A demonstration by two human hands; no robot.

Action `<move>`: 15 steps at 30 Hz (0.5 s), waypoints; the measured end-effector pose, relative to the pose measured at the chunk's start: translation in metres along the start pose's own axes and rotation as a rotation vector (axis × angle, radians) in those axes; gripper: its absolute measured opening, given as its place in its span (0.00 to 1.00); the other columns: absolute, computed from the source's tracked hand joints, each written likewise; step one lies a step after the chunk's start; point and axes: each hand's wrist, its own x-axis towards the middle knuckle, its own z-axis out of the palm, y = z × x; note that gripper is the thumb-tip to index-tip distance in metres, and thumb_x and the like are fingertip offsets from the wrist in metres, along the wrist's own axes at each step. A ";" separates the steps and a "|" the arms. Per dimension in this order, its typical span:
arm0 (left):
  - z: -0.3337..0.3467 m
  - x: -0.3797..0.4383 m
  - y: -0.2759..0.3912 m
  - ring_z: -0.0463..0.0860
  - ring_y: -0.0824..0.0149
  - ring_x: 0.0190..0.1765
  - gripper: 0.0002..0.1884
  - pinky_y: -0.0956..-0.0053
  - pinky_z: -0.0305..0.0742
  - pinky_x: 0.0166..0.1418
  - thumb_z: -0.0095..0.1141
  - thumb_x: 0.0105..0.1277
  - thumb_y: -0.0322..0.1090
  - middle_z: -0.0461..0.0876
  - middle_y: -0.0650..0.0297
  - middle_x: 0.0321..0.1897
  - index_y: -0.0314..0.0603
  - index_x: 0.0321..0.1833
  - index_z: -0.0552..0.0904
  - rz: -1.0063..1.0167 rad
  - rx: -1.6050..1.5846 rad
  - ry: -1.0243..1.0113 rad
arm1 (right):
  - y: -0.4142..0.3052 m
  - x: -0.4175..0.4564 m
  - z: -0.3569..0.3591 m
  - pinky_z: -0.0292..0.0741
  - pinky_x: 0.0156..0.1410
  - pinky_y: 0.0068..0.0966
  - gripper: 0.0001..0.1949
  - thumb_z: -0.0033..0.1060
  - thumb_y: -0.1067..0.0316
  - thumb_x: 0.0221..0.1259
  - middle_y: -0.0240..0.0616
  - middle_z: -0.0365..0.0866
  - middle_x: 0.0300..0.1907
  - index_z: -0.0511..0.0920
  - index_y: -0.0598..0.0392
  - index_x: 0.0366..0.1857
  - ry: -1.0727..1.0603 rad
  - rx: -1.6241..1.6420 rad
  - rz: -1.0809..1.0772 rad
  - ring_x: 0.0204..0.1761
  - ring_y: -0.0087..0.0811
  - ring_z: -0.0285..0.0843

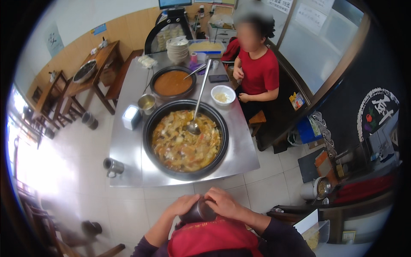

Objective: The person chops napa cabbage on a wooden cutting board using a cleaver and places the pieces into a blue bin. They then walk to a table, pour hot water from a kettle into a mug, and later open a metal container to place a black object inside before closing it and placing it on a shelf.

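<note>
Close to my red apron [212,237], I hold a dark, rounded container [198,212], perhaps a cup or jar. My left hand [185,205] rests along its left side, while my right hand [221,201] grips its top and right side. Its inside is hidden. In front of me on a steel table [126,160] sits a large black pot of chunky stew [186,141]. A long metal ladle [194,127] stands in the stew, its handle leaning toward the far side. Behind that is a smaller black pot of orange-brown sauce [173,83] with a spoon.
A metal mug [114,167], napkin dispenser [131,117], metal cup [147,103] and white bowl [223,95] stand around the pots. Stacked bowls [177,48] and a phone [218,78] are farther back. A person in red [260,69] sits at the right.
</note>
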 end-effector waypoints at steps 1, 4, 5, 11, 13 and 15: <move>-0.002 -0.003 -0.008 0.84 0.41 0.59 0.29 0.57 0.74 0.67 0.35 0.85 0.53 0.87 0.42 0.54 0.39 0.61 0.85 0.004 0.007 -0.008 | -0.006 0.002 0.003 0.78 0.49 0.38 0.08 0.69 0.71 0.62 0.44 0.81 0.41 0.80 0.57 0.41 -0.032 0.028 0.027 0.44 0.48 0.82; -0.013 -0.016 -0.015 0.86 0.45 0.56 0.30 0.59 0.75 0.65 0.34 0.85 0.54 0.88 0.42 0.52 0.35 0.59 0.84 -0.018 0.031 -0.049 | -0.023 0.009 0.012 0.79 0.47 0.39 0.09 0.70 0.70 0.61 0.44 0.81 0.40 0.80 0.57 0.41 -0.073 0.075 0.064 0.43 0.48 0.83; -0.015 -0.018 -0.015 0.86 0.46 0.55 0.30 0.61 0.75 0.64 0.34 0.86 0.53 0.88 0.43 0.51 0.33 0.59 0.84 -0.030 0.040 -0.069 | -0.028 0.011 0.014 0.79 0.47 0.40 0.09 0.71 0.70 0.61 0.44 0.80 0.40 0.79 0.56 0.41 -0.076 0.084 0.070 0.42 0.49 0.83; -0.027 -0.016 -0.016 0.85 0.38 0.52 0.37 0.51 0.76 0.58 0.34 0.82 0.64 0.87 0.37 0.44 0.36 0.50 0.87 -0.064 0.094 -0.067 | -0.035 0.016 0.017 0.80 0.48 0.38 0.09 0.70 0.70 0.62 0.45 0.81 0.41 0.80 0.58 0.41 -0.118 0.130 0.164 0.43 0.47 0.84; -0.029 -0.016 -0.017 0.84 0.38 0.55 0.35 0.51 0.75 0.60 0.34 0.82 0.63 0.87 0.38 0.47 0.38 0.53 0.87 -0.072 0.097 -0.052 | -0.035 0.013 0.021 0.79 0.50 0.39 0.08 0.69 0.70 0.63 0.45 0.80 0.41 0.80 0.57 0.41 -0.064 0.112 0.190 0.44 0.48 0.83; -0.035 -0.012 0.006 0.83 0.42 0.61 0.29 0.53 0.74 0.66 0.33 0.84 0.57 0.87 0.44 0.55 0.45 0.59 0.86 -0.040 0.204 -0.028 | -0.026 0.017 0.020 0.78 0.51 0.40 0.06 0.66 0.68 0.64 0.45 0.79 0.40 0.81 0.56 0.39 -0.018 -0.041 0.111 0.46 0.50 0.81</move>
